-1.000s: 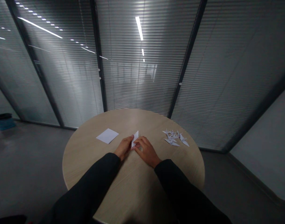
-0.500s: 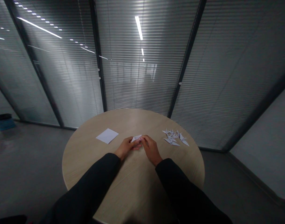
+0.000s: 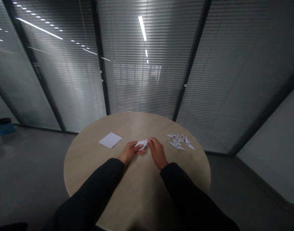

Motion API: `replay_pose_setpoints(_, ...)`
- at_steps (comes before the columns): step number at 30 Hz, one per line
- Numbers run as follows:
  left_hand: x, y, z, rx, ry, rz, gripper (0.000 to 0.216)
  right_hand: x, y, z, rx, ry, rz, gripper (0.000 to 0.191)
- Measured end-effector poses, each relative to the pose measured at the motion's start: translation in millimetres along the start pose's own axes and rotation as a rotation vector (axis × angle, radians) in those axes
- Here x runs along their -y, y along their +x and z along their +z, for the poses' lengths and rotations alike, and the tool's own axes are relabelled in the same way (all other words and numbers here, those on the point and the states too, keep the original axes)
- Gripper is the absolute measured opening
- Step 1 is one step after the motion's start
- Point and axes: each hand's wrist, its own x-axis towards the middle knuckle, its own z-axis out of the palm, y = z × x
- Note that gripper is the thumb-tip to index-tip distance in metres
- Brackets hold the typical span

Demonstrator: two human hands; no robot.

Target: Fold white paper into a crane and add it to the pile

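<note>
A small piece of folded white paper (image 3: 142, 144) is held between my two hands above the middle of the round table. My left hand (image 3: 130, 152) grips its left side, thumb on top and fingers underneath. At the paper's right corner, the fingertips of my right hand (image 3: 157, 152) pinch the edge. To the left lies a stack of flat white square paper (image 3: 110, 140). Several folded white paper cranes (image 3: 177, 141) sit in a loose cluster on the right.
The round wooden table (image 3: 137, 192) stands close to a glass partition with blinds (image 3: 144, 89). On the floor at the far left is a blue bin (image 3: 4, 127) with a dark liner. A pale wall (image 3: 274, 144) rises on the right.
More of the folded paper's face shows now, with the right hand's fingers shifted slightly right to its corner. The left hand keeps its hold. The square paper and cranes have not moved.
</note>
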Motion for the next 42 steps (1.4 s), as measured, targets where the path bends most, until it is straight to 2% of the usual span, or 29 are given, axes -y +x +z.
replay_pose_setpoints(6, -5, -2, 3, 0.029, 0.043, -0.006, 0.055, -5, 0, 0, -0.029, -0.074, -0.035, 0.026)
replay_pose_setpoints(9, -8, -4, 4, 0.033, 0.065, -0.001, 0.053, -6, 0, 0, -0.038, -0.035, -0.016, 0.026)
replay_pose_setpoints(12, -9, -5, 4, 0.010, 0.069, 0.021, 0.051, -6, 1, 1, -0.045, 0.135, 0.099, 0.021)
replay_pose_setpoints(14, -10, -5, 4, -0.008, 0.065, 0.046, 0.050, -5, 2, 2, -0.030, 0.336, 0.213, 0.032)
replay_pose_setpoints(16, -10, -6, 3, -0.015, 0.062, 0.064, 0.050, -1, 3, 4, 0.037, 0.549, 0.299, 0.044)
replay_pose_setpoints(19, -10, -6, 3, -0.007, 0.065, 0.071, 0.053, 7, 3, 4, 0.182, 0.702, 0.344, 0.033)
replay_pose_setpoints(24, -9, -6, 4, 0.039, 0.081, 0.068, 0.056, 13, 0, -1, 0.144, 0.674, 0.348, 0.022)
replay_pose_setpoints(30, -11, -6, 2, 0.071, 0.086, 0.068, 0.054, 8, 0, -1, 0.138, 0.696, 0.351, 0.025)
replay_pose_setpoints(36, -15, -9, 6, 0.110, 0.100, 0.068, 0.049, -1, 0, 4, 0.114, 0.814, 0.386, 0.029)
replay_pose_setpoints(42, -14, -8, 8, 0.128, 0.134, 0.080, 0.051, 6, 1, -3, 0.060, 0.726, 0.413, 0.027)
